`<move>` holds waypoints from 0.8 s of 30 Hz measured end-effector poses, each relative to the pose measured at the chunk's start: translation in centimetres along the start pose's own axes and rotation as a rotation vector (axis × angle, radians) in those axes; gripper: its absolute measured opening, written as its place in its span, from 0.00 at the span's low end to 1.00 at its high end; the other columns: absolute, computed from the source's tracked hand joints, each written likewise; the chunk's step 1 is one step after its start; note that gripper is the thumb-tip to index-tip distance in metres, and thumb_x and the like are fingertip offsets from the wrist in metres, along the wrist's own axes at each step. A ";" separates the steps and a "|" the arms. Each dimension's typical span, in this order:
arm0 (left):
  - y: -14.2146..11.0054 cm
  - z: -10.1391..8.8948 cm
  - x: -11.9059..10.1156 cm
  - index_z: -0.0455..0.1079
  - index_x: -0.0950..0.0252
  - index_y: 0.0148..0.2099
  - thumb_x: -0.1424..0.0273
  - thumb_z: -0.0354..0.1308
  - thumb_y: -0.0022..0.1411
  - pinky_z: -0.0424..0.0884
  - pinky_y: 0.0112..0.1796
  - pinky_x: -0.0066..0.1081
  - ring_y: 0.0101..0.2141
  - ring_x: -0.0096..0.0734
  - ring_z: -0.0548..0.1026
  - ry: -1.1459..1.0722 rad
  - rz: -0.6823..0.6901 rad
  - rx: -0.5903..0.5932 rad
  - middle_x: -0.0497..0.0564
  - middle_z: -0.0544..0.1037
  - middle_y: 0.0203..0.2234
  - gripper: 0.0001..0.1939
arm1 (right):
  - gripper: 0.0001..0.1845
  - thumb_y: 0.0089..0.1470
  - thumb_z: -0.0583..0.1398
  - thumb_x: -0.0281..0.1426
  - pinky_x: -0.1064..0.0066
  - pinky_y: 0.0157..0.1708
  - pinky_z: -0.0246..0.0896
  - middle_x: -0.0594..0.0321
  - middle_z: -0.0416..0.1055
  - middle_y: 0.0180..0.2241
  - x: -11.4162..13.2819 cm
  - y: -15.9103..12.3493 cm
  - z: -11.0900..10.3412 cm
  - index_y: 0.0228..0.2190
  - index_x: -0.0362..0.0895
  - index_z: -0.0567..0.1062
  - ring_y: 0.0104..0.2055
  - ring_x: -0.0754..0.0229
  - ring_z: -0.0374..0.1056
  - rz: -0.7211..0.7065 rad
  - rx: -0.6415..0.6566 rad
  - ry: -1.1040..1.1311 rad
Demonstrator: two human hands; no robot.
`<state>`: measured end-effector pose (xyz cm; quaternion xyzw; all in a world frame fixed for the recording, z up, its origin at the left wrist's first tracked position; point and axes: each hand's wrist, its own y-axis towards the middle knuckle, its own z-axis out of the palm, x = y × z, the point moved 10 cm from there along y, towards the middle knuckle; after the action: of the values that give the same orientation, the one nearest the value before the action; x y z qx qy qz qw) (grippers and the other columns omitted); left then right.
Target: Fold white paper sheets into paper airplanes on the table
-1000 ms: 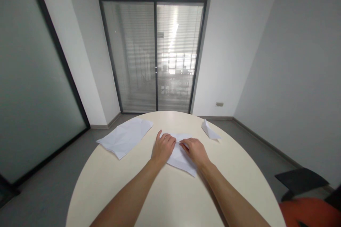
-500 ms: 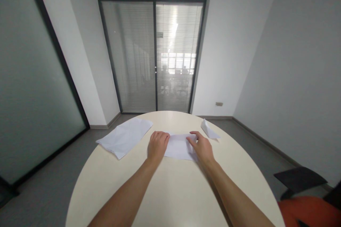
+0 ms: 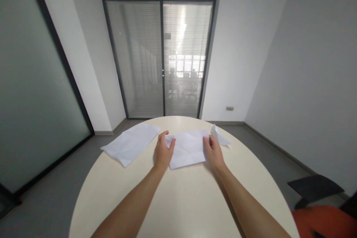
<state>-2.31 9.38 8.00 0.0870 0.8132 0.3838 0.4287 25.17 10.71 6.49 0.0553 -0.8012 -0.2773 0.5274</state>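
A creased white sheet of paper (image 3: pixel 189 148) is held between my hands over the middle of the table, its near edge tilted. My right hand (image 3: pixel 214 152) grips its right edge, thumb on top and fingers curled beneath. At the left edge, my left hand (image 3: pixel 164 152) has its thumb over the paper and its fingers around the far side; part of their contact is hidden. Just beyond my right hand, a folded white paper piece (image 3: pixel 220 136) stands with a pointed top. Left of my left hand lie larger white paper sheets (image 3: pixel 135 142).
The round cream table (image 3: pixel 178 200) curves away at both sides. A chair with a red seat (image 3: pixel 323 221) and black armrest (image 3: pixel 315 187) stands at the lower right. Beyond the table is a glass partition with blinds (image 3: pixel 136 59).
The paper has been raised and turned so that more of its face shows. My right hand has shifted its grip to the right edge; my left thumb and fingers have spread around the left edge.
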 end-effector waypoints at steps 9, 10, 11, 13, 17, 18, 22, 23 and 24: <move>-0.7 2.0 2.6 0.52 0.59 0.65 0.61 0.53 0.68 0.74 0.40 0.35 0.42 0.40 0.79 -0.018 -0.173 0.099 0.57 0.78 0.46 0.28 | 0.25 0.62 0.52 0.50 0.68 0.36 0.66 0.58 0.74 0.37 -1.2 0.2 -0.2 0.45 0.43 0.72 0.37 0.56 0.69 0.038 -0.051 0.069; -0.7 1.9 2.7 0.52 0.59 0.66 0.61 0.52 0.68 0.74 0.39 0.35 0.41 0.40 0.79 -0.010 -0.176 0.096 0.57 0.78 0.45 0.27 | 0.25 0.62 0.52 0.50 0.67 0.37 0.66 0.58 0.75 0.38 -1.2 0.2 -0.2 0.45 0.43 0.71 0.38 0.56 0.69 0.033 -0.047 0.069; -0.7 1.9 2.8 0.51 0.59 0.66 0.61 0.52 0.69 0.74 0.38 0.35 0.40 0.39 0.79 -0.001 -0.178 0.095 0.57 0.77 0.45 0.27 | 0.25 0.62 0.52 0.50 0.67 0.37 0.66 0.58 0.75 0.39 -1.2 0.2 -0.2 0.45 0.43 0.71 0.38 0.55 0.70 0.028 -0.045 0.062; -0.6 2.0 2.9 0.51 0.58 0.66 0.62 0.50 0.69 0.73 0.37 0.34 0.39 0.39 0.79 0.015 -0.182 0.096 0.57 0.77 0.46 0.26 | 0.25 0.62 0.52 0.50 0.66 0.38 0.66 0.56 0.76 0.39 -1.2 0.2 -0.1 0.45 0.43 0.72 0.39 0.55 0.70 0.016 -0.040 0.025; -0.7 2.0 2.8 0.50 0.57 0.66 0.65 0.51 0.69 0.73 0.37 0.35 0.39 0.40 0.79 0.072 -0.173 0.115 0.56 0.77 0.45 0.26 | 0.24 0.60 0.53 0.47 0.63 0.41 0.67 0.53 0.77 0.41 -2.4 0.3 0.0 0.48 0.42 0.71 0.41 0.51 0.72 0.038 -0.045 -0.059; -0.7 2.1 2.7 0.51 0.57 0.66 0.67 0.52 0.68 0.73 0.37 0.35 0.38 0.40 0.79 0.095 -0.171 0.125 0.55 0.77 0.45 0.27 | 0.25 0.59 0.53 0.46 0.62 0.41 0.68 0.52 0.76 0.42 -2.9 0.2 0.1 0.50 0.43 0.70 0.42 0.51 0.72 0.052 -0.040 -0.087; -0.9 2.1 1.9 0.54 0.57 0.64 0.72 0.55 0.63 0.74 0.41 0.37 0.43 0.41 0.78 0.172 -0.116 0.160 0.56 0.73 0.53 0.29 | 0.28 0.56 0.56 0.41 0.60 0.43 0.67 0.51 0.76 0.43 -4.4 0.0 0.4 0.56 0.43 0.67 0.44 0.50 0.73 0.084 -0.013 -0.263; -0.9 2.1 1.4 0.55 0.57 0.64 0.74 0.55 0.62 0.74 0.45 0.39 0.48 0.42 0.76 0.187 -0.075 0.161 0.57 0.70 0.56 0.29 | 0.29 0.55 0.57 0.40 0.60 0.43 0.67 0.52 0.77 0.42 -4.5 -0.1 0.5 0.56 0.43 0.66 0.44 0.50 0.74 0.088 -0.003 -0.311; -0.9 2.2 0.8 0.56 0.58 0.63 0.75 0.56 0.61 0.73 0.49 0.40 0.53 0.43 0.73 0.202 -0.027 0.162 0.58 0.68 0.59 0.29 | 0.30 0.55 0.58 0.39 0.61 0.43 0.67 0.53 0.77 0.41 -4.6 -0.2 0.6 0.57 0.43 0.66 0.43 0.50 0.74 0.093 0.012 -0.358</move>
<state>-0.98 10.31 6.08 0.0715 0.8816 0.3180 0.3414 26.68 12.54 2.46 -0.0291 -0.8856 -0.2532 0.3882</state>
